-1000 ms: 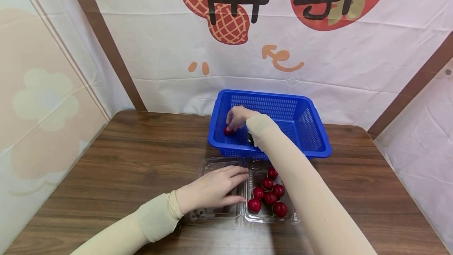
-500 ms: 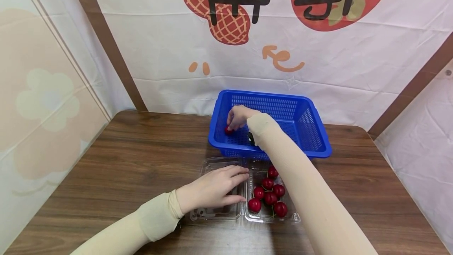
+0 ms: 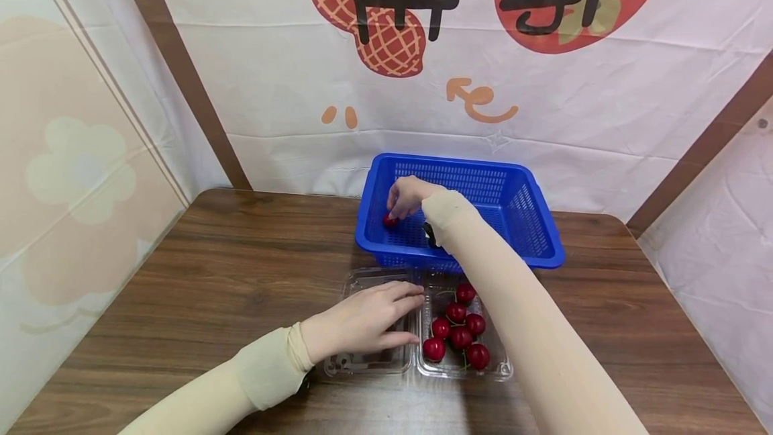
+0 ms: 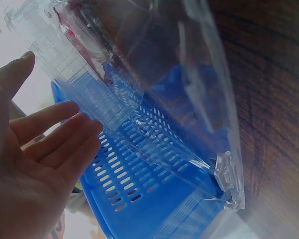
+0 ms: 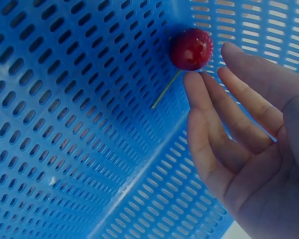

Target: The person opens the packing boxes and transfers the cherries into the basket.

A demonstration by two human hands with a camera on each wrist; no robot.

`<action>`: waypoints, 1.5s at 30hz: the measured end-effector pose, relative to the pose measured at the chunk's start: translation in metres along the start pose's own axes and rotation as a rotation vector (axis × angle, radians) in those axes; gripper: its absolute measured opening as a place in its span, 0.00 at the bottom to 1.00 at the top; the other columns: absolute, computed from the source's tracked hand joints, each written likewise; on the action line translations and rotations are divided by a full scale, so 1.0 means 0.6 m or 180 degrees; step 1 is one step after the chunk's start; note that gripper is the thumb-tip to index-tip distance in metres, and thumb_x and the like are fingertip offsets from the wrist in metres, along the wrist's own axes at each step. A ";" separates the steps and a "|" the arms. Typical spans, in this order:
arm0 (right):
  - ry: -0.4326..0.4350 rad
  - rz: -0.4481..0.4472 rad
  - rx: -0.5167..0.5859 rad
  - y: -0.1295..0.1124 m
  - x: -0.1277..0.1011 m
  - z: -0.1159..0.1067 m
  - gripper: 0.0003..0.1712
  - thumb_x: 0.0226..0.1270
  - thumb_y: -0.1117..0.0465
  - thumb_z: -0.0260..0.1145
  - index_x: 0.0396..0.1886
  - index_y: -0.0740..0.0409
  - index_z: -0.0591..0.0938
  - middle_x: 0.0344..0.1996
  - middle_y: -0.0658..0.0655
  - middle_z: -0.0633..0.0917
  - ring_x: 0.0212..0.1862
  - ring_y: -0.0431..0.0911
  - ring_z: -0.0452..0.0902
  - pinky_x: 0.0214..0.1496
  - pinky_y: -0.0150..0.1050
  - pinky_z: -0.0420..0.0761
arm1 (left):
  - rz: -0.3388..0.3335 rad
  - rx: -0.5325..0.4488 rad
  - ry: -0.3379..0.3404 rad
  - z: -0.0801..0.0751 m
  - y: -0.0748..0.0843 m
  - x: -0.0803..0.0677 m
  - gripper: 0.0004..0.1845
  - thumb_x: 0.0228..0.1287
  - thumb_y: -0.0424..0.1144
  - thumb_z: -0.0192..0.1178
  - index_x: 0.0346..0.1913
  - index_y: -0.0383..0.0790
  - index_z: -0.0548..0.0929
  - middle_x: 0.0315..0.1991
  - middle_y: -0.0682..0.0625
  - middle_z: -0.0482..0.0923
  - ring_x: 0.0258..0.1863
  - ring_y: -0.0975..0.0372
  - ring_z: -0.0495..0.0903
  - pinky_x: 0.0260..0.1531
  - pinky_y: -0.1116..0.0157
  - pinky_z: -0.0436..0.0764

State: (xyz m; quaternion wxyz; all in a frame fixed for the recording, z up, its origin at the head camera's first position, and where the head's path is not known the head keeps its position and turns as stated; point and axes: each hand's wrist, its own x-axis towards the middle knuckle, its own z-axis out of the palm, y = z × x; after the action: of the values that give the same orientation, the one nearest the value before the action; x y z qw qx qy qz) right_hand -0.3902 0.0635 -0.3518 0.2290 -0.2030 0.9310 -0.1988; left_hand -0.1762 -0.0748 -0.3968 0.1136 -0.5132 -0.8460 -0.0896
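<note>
My right hand (image 3: pixel 409 195) reaches into the left part of the blue plastic basket (image 3: pixel 541 223). A single red cherry (image 5: pixel 192 49) with a green stem lies in the basket's corner. In the right wrist view, the fingers and thumb sit just beside that cherry, loosely bent and spread, with nothing pinched between them. My left hand (image 3: pixel 368 319) lies over the left half of a clear plastic clamshell box (image 3: pixel 386 371), its fingers extended towards the middle fold. Several dark red cherries (image 3: pixel 461 337) with stems lie in the box's right half.
Both containers are on a wooden table (image 3: pixel 260 260), the basket directly behind the clamshell box. Behind the table hangs a white printed cloth (image 3: pixel 272 86). My right forearm crosses over the right side of the box.
My right hand has risen very slightly by the cherry in the basket. The left hand and the cherries in the box stay where they were.
</note>
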 end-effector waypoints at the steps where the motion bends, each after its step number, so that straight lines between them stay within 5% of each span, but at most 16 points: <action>1: 0.0001 -0.0010 -0.0020 -0.001 -0.001 -0.001 0.14 0.58 0.60 0.70 0.44 0.59 0.82 0.39 0.58 0.87 0.42 0.48 0.85 0.45 0.40 0.84 | 0.0004 -0.0004 0.0003 0.000 0.000 0.000 0.30 0.62 0.58 0.57 0.56 0.37 0.78 0.58 0.46 0.75 0.59 0.59 0.75 0.60 0.65 0.74; 14: 0.0020 -0.0176 -0.0244 -0.023 -0.032 -0.029 0.12 0.64 0.57 0.65 0.43 0.58 0.81 0.44 0.58 0.85 0.46 0.51 0.83 0.49 0.43 0.83 | -0.0007 -0.0081 0.0003 -0.001 0.000 0.000 0.30 0.63 0.58 0.58 0.57 0.37 0.78 0.58 0.46 0.75 0.59 0.59 0.75 0.60 0.65 0.75; 27: 0.0115 -0.0585 -0.0652 -0.076 -0.080 -0.052 0.09 0.65 0.56 0.64 0.41 0.54 0.82 0.38 0.55 0.86 0.35 0.43 0.81 0.45 0.37 0.80 | -0.0020 -0.0102 -0.0027 0.000 0.000 0.004 0.31 0.63 0.58 0.57 0.57 0.36 0.78 0.59 0.46 0.75 0.59 0.59 0.75 0.59 0.65 0.75; 45: 0.0182 -0.0990 -0.0864 -0.090 -0.148 -0.055 0.14 0.66 0.54 0.64 0.48 0.54 0.82 0.44 0.52 0.85 0.46 0.43 0.81 0.53 0.37 0.80 | -0.0032 -0.0062 -0.0053 -0.002 0.002 0.007 0.31 0.63 0.59 0.56 0.58 0.36 0.77 0.60 0.45 0.74 0.59 0.59 0.74 0.60 0.65 0.74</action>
State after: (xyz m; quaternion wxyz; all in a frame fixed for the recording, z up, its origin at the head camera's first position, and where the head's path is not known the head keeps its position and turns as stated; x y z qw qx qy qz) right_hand -0.3194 0.0691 -0.2694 0.1396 -0.3676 0.9128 -0.1101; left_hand -0.1770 -0.0711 -0.3945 0.1012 -0.5108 -0.8485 -0.0940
